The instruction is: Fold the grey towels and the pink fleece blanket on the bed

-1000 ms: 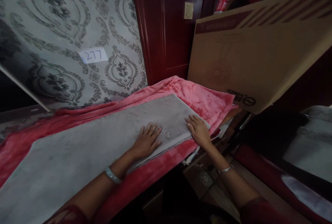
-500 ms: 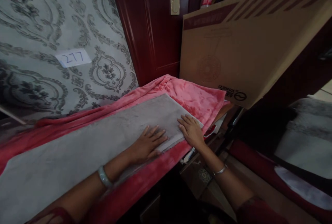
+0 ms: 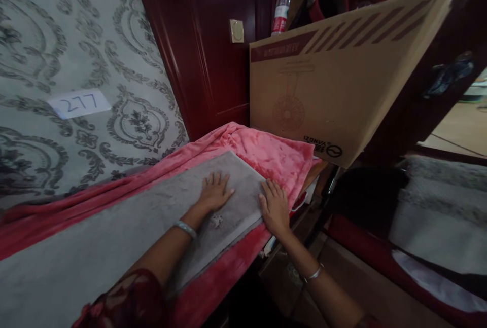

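Grey towel lies flat across centre and lower left of frame, spread over a pink blanket that covers the surface. Small embroidered motif on the towel near its right end. Left hand palm down on the towel, fingers spread flat, gripping nothing; pale bangle on that wrist. Right hand also open and flat, pressing on the towel's right edge where it meets the blanket, nothing held; thin silver bracelet on that wrist. Large cardboard box leans just beyond the blanket, upper right. Plastic bottle stands behind it, top centre. Dark red door behind. Patterned wallpaper upper left, with paper label "277" stuck on.
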Demonstrator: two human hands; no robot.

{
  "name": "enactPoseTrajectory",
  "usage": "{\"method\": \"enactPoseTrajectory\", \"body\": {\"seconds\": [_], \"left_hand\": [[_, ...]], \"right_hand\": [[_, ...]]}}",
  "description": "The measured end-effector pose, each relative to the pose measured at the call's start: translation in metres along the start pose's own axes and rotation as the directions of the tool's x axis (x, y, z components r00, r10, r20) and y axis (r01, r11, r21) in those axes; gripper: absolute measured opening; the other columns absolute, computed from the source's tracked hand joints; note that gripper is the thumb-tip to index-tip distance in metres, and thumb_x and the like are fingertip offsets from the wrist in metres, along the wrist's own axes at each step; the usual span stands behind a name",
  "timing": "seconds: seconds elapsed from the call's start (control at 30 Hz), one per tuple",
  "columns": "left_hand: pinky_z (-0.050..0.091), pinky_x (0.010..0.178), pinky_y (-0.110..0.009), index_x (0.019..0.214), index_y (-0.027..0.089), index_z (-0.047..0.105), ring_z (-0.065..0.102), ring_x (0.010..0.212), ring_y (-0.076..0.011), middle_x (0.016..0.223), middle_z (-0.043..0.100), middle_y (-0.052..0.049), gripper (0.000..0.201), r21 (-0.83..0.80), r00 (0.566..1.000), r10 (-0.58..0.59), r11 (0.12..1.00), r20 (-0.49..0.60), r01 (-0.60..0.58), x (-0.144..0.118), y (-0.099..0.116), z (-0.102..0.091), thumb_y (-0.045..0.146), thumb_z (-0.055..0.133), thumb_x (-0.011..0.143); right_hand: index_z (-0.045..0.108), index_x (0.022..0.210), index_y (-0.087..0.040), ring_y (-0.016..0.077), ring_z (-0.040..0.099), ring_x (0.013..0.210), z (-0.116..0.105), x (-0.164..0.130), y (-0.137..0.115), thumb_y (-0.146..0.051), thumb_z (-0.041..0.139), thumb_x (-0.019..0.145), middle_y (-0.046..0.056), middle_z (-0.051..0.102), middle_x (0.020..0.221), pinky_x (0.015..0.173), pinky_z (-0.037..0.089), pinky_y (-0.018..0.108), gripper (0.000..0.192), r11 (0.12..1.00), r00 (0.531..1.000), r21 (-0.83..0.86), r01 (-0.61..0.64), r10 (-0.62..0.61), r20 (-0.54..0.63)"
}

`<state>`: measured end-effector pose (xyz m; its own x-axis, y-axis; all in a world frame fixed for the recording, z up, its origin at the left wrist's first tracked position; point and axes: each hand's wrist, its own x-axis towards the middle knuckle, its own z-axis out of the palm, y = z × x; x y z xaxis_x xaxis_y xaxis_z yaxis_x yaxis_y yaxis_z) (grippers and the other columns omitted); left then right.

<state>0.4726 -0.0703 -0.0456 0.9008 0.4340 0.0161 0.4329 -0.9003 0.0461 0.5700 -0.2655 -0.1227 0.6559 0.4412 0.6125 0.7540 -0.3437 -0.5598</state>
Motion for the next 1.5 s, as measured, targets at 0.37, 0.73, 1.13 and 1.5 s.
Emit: {"method": "enactPoseTrajectory", "body": {"seconds": [0.37,0.73,1.13,1.5], "left_hand": [[0.018,0.124,-0.045,0.146,0.027,0.047,0.027,0.149,-0.0198,0.159,0.037,-0.005,0.049,-0.314,0.795,0.606,0.752,-0.016,-0.580,-0.015,0.065,-0.008,0.041,0.030,0.103],[0.015,0.119,-0.063,0.155,0.022,0.032,0.016,0.151,-0.0386,0.164,0.022,-0.015,0.066,-0.003,1.000,-0.013,1.000,-0.024,0.012,0.092,0.020,0.004,0.053,0.037,0.097],[0.013,0.121,-0.059,0.153,0.018,0.034,0.008,0.153,-0.0331,0.164,0.019,-0.017,0.069,-0.218,0.777,0.616,0.783,0.132,-0.583,-0.012,0.120,0.015,0.053,0.046,0.096],[0.025,0.122,-0.045,0.143,0.027,0.052,0.037,0.145,-0.0224,0.152,0.048,-0.006,0.048,-0.364,0.861,0.505,0.792,-0.060,-0.490,-0.113,0.025,-0.043,0.043,0.040,0.100]], "right_hand": [[0.070,0.115,-0.018,0.0274,0.058,0.121,-0.017,0.055,0.063,-0.056,0.037,0.100,0.014,0.068,0.123,0.107,0.042,0.051,0.053,0.914,0.978,0.404,0.032,0.054,-0.200],[0.070,0.116,-0.018,0.0281,0.062,0.109,-0.008,0.056,0.078,-0.053,0.029,0.102,0.013,0.072,0.113,0.099,0.047,0.049,0.056,0.981,0.995,0.193,0.013,0.007,-0.100],[0.063,0.129,-0.020,0.0267,0.057,0.125,-0.003,0.057,0.093,-0.071,0.025,0.096,0.012,0.065,0.131,0.111,0.040,0.050,0.071,0.816,0.984,0.569,-0.104,0.169,-0.063],[0.073,0.113,-0.019,0.0298,0.062,0.115,-0.004,0.062,0.102,-0.075,0.019,0.093,0.014,0.072,0.116,0.105,0.044,0.051,0.081,0.961,0.994,0.255,-0.110,0.102,0.044]]}}
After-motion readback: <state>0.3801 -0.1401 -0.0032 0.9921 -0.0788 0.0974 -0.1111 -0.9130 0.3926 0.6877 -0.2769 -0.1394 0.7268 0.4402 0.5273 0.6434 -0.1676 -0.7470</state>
